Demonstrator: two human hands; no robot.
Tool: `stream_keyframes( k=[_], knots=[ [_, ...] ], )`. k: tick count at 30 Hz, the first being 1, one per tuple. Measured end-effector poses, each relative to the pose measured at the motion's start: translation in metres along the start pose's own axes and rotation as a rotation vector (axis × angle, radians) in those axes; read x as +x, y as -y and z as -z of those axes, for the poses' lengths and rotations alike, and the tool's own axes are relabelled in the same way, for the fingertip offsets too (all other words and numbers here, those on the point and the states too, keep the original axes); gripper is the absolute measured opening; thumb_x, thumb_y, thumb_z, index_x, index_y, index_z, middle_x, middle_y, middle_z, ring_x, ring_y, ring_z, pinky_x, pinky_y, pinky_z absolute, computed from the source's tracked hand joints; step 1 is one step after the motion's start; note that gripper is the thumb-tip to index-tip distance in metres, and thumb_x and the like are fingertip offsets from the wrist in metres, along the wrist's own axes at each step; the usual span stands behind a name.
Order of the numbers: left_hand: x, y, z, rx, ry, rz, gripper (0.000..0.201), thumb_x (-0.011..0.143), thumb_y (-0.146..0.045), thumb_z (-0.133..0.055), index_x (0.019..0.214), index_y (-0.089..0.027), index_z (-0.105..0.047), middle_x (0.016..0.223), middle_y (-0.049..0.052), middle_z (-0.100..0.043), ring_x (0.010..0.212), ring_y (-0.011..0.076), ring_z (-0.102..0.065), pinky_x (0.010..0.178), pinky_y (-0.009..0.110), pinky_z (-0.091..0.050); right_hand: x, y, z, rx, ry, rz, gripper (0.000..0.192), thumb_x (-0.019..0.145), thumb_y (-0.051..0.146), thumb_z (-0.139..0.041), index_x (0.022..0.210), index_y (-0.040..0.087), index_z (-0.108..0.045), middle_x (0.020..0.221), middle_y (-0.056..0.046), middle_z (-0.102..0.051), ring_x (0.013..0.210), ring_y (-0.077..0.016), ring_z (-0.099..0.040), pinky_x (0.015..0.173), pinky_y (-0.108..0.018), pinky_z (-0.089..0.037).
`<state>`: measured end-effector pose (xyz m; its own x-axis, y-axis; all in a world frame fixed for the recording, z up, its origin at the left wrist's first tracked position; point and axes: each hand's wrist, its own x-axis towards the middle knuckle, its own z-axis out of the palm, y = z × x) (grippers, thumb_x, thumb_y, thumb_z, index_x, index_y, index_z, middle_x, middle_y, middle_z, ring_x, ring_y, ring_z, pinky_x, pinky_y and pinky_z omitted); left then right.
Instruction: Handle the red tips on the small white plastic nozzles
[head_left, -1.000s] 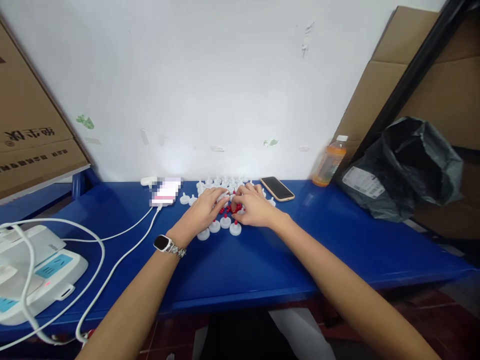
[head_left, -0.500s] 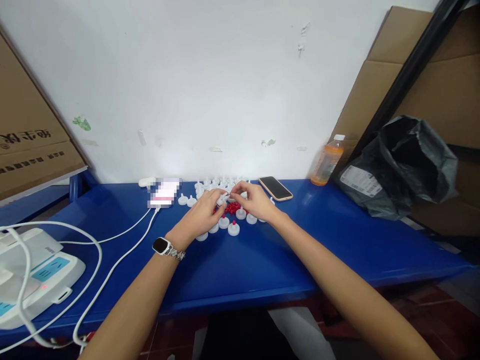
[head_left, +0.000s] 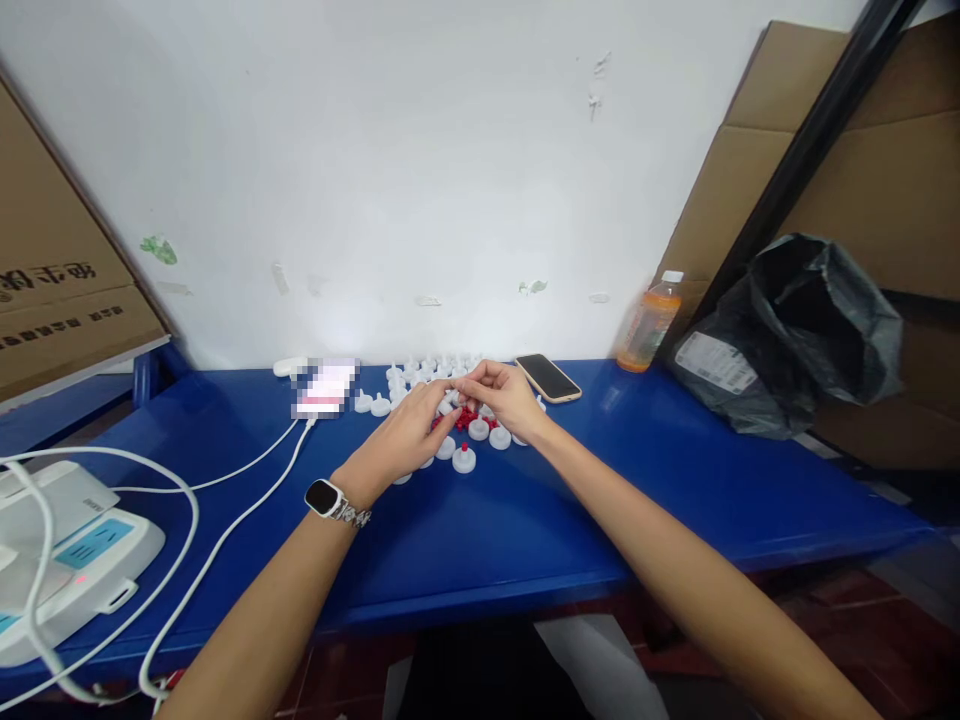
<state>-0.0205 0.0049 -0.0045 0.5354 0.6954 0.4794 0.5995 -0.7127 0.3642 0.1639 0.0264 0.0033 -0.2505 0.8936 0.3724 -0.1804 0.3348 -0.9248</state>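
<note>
Both hands lifted slightly off the table, left hand [head_left: 409, 432] and right hand [head_left: 504, 395] fingertips pinched together on a small white cap [head_left: 453, 388]

Cardboard box [head_left: 60, 300], far left: dark printed characters, seen upside down, not legible. Black bag [head_left: 795, 340], right: white shipping label [head_left: 715, 362], print too small. Orange bottle [head_left: 641, 325] label unreadable. No text readable elsewhere.

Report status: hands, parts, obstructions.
Left hand and right hand meet fingertip to fingertip over small red plastic plugs; grip unclear. White round plastic caps crowd around.
</note>
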Motion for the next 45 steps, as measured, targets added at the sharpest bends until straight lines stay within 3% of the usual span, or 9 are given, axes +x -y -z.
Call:
stream_keyframes(
  k=[10, 14, 17, 19, 22, 28, 34, 40, 45],
  knots=[
    [0.001, -0.006, -0.006, -0.088, -0.026, -0.018, 0.054, 0.101, -0.041, -0.041, 0.149, -0.020, -0.028, 0.143, 0.018, -0.048, 0.134, 0.0313, -0.047, 0.111, 0.053, -0.040, -0.002, 0.003, -0.012, -0.006, -0.092, 0.037, 0.049, 0.063, 0.055, -0.083, 0.064, 0.020, -0.048, 0.053, 0.005, -0.055, 0.045, -0.0068, -0.042, 0.046, -0.023, -0.034],
    [0.005, -0.005, -0.007, -0.057, -0.046, 0.014, 0.064, 0.101, -0.044, -0.040, 0.155, -0.020, -0.016, 0.141, 0.018, -0.048, 0.128, 0.0305, -0.051, 0.108, 0.051, -0.042, 0.001, 0.009, -0.009, -0.094, -0.082, 0.086, 0.047, 0.068, 0.056, -0.078, 0.066, 0.021, -0.048, 0.055, 0.004, -0.056, 0.048, -0.0081, -0.044, 0.048, -0.023, -0.036],
    [0.007, 0.002, -0.003, 0.000, -0.125, 0.057, 0.077, 0.098, -0.047, -0.046, 0.157, -0.020, -0.006, 0.133, 0.017, -0.052, 0.117, 0.0294, -0.055, 0.102, 0.050, -0.046, 0.006, 0.009, 0.007, -0.230, -0.121, 0.153, 0.038, 0.077, 0.051, -0.073, 0.070, 0.020, -0.050, 0.060, 0.003, -0.059, 0.052, -0.0097, -0.049, 0.052, -0.024, -0.038],
    [0.007, 0.006, 0.001, 0.040, -0.169, 0.051, 0.074, 0.097, -0.046, -0.048, 0.156, -0.020, -0.012, 0.129, 0.015, -0.054, 0.115, 0.0285, -0.054, 0.101, 0.049, -0.046, 0.010, 0.006, 0.022, -0.382, -0.192, 0.192, 0.030, 0.081, 0.044, -0.069, 0.073, 0.020, -0.053, 0.062, 0.001, -0.060, 0.056, -0.0113, -0.052, 0.055, -0.025, -0.040],
    [0.004, 0.009, 0.008, 0.073, -0.160, 0.052, 0.055, 0.099, -0.042, -0.045, 0.148, -0.020, -0.032, 0.123, 0.012, -0.057, 0.114, 0.0273, -0.053, 0.102, 0.048, -0.045, 0.013, -0.002, 0.042, -0.668, -0.262, 0.183, 0.018, 0.081, 0.032, -0.067, 0.074, 0.019, -0.058, 0.064, 0.001, -0.062, 0.060, -0.0129, -0.055, 0.058, -0.025, -0.041],
    [0.002, 0.001, 0.009, 0.084, -0.090, 0.065, 0.037, 0.099, -0.041, -0.042, 0.128, -0.021, -0.054, 0.117, 0.010, -0.061, 0.113, 0.0269, -0.054, 0.099, 0.047, -0.046, 0.017, -0.014, 0.049, -1.007, -0.134, 0.127, 0.005, 0.078, 0.019, -0.064, 0.074, 0.018, -0.065, 0.068, 0.000, -0.067, 0.062, -0.0134, -0.058, 0.060, -0.025, -0.039],
    [0.003, 0.003, 0.004, 0.079, -0.053, 0.041, 0.034, 0.099, -0.041, -0.044, 0.121, -0.020, -0.058, 0.115, 0.009, -0.062, 0.111, 0.0258, -0.054, 0.097, 0.045, -0.046, 0.021, -0.017, 0.044, -1.040, -0.010, 0.093, 0.006, 0.078, 0.014, -0.064, 0.075, 0.016, -0.069, 0.071, -0.003, -0.071, 0.066, -0.0143, -0.061, 0.063, -0.025, -0.041],
    [0.003, 0.005, 0.003, 0.083, -0.051, 0.027, 0.030, 0.099, -0.041, -0.043, 0.114, -0.021, -0.061, 0.112, 0.008, -0.062, 0.109, 0.0256, -0.055, 0.097, 0.046, -0.046, 0.021, -0.017, 0.045, -0.902, -0.001, 0.019, 0.010, 0.083, 0.020, -0.064, 0.080, 0.014, -0.071, 0.071, -0.003, -0.071, 0.064, -0.0126, -0.061, 0.061, -0.022, -0.042],
    [0.004, 0.004, 0.004, 0.079, -0.042, 0.028, 0.029, 0.099, -0.040, -0.043, 0.111, -0.021, -0.062, 0.111, 0.008, -0.061, 0.109, 0.0256, -0.055, 0.097, 0.045, -0.046, 0.021, -0.018, 0.048, -0.943, 0.012, 0.037, 0.013, 0.084, 0.025, -0.066, 0.084, 0.014, -0.072, 0.074, -0.004, -0.071, 0.064, -0.0122, -0.059, 0.062, -0.023, -0.042]
  ],
)
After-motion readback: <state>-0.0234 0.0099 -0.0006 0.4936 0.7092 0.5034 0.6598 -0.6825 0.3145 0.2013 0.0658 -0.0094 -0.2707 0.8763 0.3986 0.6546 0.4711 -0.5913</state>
